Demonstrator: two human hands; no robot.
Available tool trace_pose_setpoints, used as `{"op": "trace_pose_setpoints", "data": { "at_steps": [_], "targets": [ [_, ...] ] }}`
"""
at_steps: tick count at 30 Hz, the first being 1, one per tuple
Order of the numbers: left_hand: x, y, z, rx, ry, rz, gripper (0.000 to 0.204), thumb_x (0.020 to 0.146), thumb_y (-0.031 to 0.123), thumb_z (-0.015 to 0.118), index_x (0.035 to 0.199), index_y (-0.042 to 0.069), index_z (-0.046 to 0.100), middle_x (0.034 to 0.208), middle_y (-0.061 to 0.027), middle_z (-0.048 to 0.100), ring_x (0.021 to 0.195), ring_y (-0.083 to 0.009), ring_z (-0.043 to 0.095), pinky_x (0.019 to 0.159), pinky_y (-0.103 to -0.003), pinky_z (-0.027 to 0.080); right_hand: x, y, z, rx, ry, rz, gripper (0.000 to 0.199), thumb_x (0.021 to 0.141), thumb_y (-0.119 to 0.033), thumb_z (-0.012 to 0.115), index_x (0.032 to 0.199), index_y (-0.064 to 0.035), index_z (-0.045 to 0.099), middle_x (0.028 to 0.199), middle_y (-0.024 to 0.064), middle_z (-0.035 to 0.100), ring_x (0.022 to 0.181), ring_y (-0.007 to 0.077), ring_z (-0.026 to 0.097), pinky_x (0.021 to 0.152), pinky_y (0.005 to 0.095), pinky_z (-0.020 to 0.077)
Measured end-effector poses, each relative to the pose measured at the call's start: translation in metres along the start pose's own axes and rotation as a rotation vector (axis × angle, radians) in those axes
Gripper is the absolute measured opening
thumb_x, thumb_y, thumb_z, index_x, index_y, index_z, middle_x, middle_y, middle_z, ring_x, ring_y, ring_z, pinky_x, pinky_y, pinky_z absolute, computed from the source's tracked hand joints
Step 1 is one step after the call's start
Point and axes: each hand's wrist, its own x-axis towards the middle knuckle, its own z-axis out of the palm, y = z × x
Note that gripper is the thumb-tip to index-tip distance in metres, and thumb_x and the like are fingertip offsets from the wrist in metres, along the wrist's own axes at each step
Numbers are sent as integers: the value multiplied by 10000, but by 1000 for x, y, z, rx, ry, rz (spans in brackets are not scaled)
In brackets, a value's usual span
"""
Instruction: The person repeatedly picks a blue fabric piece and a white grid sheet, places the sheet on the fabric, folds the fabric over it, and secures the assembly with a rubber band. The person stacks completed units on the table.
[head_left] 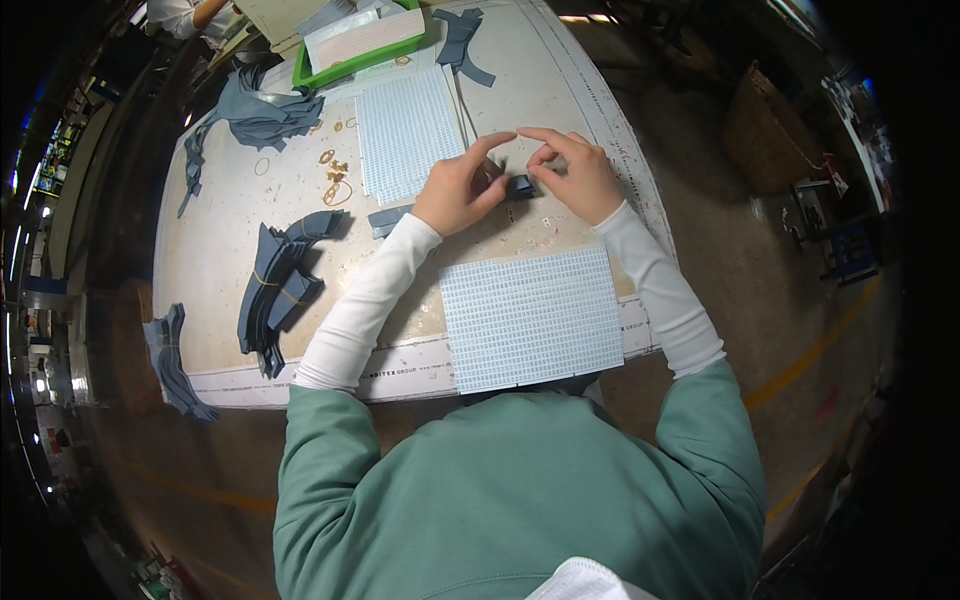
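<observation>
A strip-shaped bundle of dark blue cut fabric pieces (521,187) lies on the table under my hands, its other end (386,220) showing left of my left wrist. My left hand (462,190) is closed around the bundle's middle, thumb towards me, index finger stretched out to the right. Beside the bundle's right end is my right hand (580,178), thumb and fingers pinched together. Whatever sits in that pinch is too small to make out. Both index fingertips meet above the fabric. A pale blue sheet of small printed stickers (532,318) lies nearest me at the table edge.
A second sticker sheet (408,130) lies beyond my left hand. Banded fabric bundles (268,285) and a loose fabric pile (262,112) are on the left. Rubber bands (335,178) lie between. A green tray (365,62) with papers stands far back, near another fabric bundle (460,42).
</observation>
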Motion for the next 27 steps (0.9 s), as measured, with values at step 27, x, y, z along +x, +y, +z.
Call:
{"op": "trace_pose_setpoints", "data": {
  "at_steps": [27],
  "targets": [
    [0, -3, 1, 67, -27, 134, 304, 786, 170, 792, 1016, 54, 630, 825, -78, 680, 628, -154, 644, 606, -263, 517, 1, -3, 10, 171, -9, 28, 670, 731, 105, 646, 1341, -156, 552, 1051, 81, 559, 723, 169, 674, 706, 272, 547]
  ]
}}
